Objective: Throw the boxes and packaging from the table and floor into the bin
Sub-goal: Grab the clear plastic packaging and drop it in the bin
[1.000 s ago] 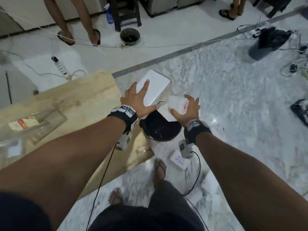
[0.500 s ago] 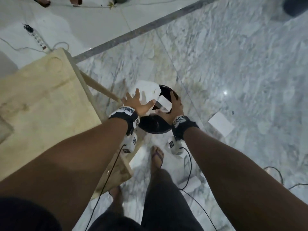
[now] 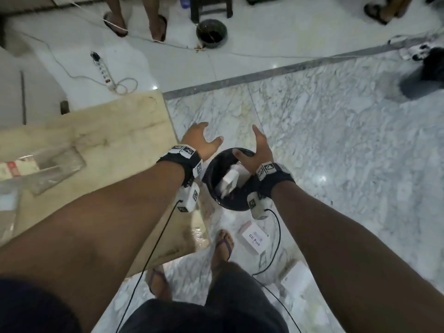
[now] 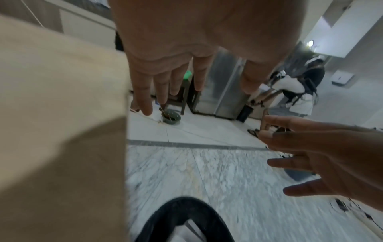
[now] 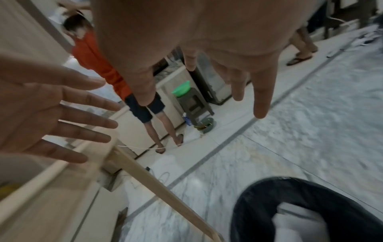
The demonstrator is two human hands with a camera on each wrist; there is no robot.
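Seen from above, both bare hands are held over a round black bin (image 3: 217,200) that stands on the marble floor (image 3: 336,152) just beside the right edge of a pale wooden table (image 3: 115,135). The left hand (image 3: 200,140) is empty, its fingers straight and spread apart, as the right wrist view shows. The right hand (image 3: 255,152) is also empty, fingers straight and loosely spread, thumb out over the bin's rim. White boxes (image 3: 229,180) are seen inside the bin. A white box marked "CC Pack" (image 3: 255,240) lies on the floor near a sandalled foot (image 3: 223,245), and clear plastic packaging (image 3: 45,169) lies near the table's left edge
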